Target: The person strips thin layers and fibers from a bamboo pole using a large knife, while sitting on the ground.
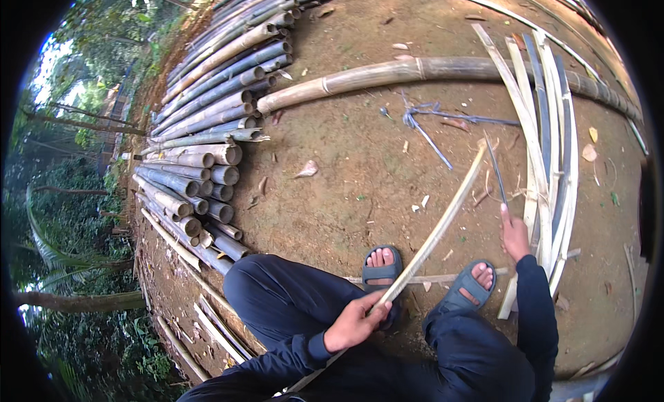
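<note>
My left hand (355, 324) is closed around a long, pale split bamboo strip (436, 232). The strip slants up and away to the right, and its lower end runs back past my lap. In my right hand (514, 234) is a knife (496, 168) with a narrow dark blade, its tip pointing away from me. The blade's tip lies close to the strip's far end; whether they touch I cannot tell. Just right of the knife lies a bundle of split bamboo strips (543, 146), pale and dark, on the ground.
A thick bamboo pole (387, 75) crosses the ground beyond the strips. Many cut bamboo poles (207, 125) are stacked at the left. A blue-grey cord (429, 110) lies on the bare earth (311, 215). My sandalled feet (382, 263) stand near the strip. Trees (69, 243) grow at far left.
</note>
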`<action>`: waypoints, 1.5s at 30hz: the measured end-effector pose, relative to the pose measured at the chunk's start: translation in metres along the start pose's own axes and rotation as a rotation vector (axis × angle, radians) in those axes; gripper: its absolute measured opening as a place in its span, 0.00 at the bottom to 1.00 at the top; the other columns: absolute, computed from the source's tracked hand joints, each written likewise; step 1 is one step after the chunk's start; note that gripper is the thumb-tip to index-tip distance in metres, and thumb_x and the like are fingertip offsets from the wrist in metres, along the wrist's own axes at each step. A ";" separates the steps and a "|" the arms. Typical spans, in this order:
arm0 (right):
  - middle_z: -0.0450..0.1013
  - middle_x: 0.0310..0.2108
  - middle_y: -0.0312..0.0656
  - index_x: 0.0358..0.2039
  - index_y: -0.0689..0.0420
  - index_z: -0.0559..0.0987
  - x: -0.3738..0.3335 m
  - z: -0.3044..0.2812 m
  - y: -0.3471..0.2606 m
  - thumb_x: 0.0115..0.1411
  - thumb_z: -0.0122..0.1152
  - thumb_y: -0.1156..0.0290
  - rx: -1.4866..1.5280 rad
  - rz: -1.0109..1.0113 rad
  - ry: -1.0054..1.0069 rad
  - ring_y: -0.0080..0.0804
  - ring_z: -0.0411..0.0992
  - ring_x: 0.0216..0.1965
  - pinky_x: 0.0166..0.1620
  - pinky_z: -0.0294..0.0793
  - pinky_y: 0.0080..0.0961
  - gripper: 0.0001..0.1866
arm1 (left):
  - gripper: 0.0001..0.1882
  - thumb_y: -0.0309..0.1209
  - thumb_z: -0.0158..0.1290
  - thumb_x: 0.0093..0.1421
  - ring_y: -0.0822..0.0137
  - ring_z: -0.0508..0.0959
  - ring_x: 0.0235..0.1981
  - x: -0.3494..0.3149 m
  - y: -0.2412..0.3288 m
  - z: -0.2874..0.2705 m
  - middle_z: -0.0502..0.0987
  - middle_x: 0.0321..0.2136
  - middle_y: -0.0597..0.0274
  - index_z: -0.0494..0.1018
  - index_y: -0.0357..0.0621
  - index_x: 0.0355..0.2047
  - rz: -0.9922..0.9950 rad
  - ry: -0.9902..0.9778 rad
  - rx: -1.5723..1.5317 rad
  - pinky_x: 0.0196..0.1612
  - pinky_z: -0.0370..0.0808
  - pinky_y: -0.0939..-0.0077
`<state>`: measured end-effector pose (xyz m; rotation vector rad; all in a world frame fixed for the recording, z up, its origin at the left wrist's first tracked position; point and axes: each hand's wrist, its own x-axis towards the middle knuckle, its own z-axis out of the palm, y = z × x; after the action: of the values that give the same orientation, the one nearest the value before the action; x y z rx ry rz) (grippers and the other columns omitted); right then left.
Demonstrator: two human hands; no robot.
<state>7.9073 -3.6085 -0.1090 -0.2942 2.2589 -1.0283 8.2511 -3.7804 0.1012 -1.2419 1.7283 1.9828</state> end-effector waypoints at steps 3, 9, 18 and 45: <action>0.64 0.13 0.32 0.24 0.55 0.70 -0.030 0.015 -0.065 0.63 0.57 0.41 0.389 0.201 -0.104 0.20 0.64 0.11 0.14 0.62 0.21 0.28 | 0.16 0.32 0.48 0.70 0.80 0.71 0.31 0.026 0.014 -0.004 0.73 0.31 0.69 0.71 0.38 0.54 -0.002 0.068 0.052 0.36 0.71 0.84; 0.78 0.28 0.47 0.31 0.59 0.73 -0.064 0.018 -0.113 0.61 0.65 0.49 0.626 0.197 -0.289 0.18 0.66 0.13 0.14 0.63 0.17 0.23 | 0.15 0.33 0.42 0.72 0.81 0.63 0.20 0.078 0.090 0.011 0.69 0.29 0.69 0.68 0.40 0.55 0.162 -0.018 -0.221 0.21 0.62 0.86; 0.80 0.36 0.49 0.28 0.55 0.66 -0.118 0.020 -0.159 0.59 0.70 0.57 0.788 0.010 -0.628 0.17 0.66 0.14 0.16 0.66 0.16 0.21 | 0.10 0.32 0.37 0.72 0.75 0.67 0.21 0.146 0.281 -0.041 0.72 0.33 0.63 0.64 0.41 0.46 0.958 -0.012 -0.261 0.19 0.66 0.81; 0.73 0.35 0.48 0.40 0.62 0.69 -0.082 -0.049 -0.284 0.56 0.70 0.48 0.983 -0.010 -0.151 0.20 0.68 0.22 0.22 0.70 0.18 0.30 | 0.19 0.20 0.51 0.66 0.53 0.75 0.56 0.041 0.195 -0.011 0.73 0.53 0.45 0.59 0.44 0.55 1.256 0.379 -0.352 0.56 0.77 0.60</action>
<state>7.9249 -3.7334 0.1623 0.0467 1.3874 -1.8827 8.1023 -3.8586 0.2098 -0.5848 2.8913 2.8938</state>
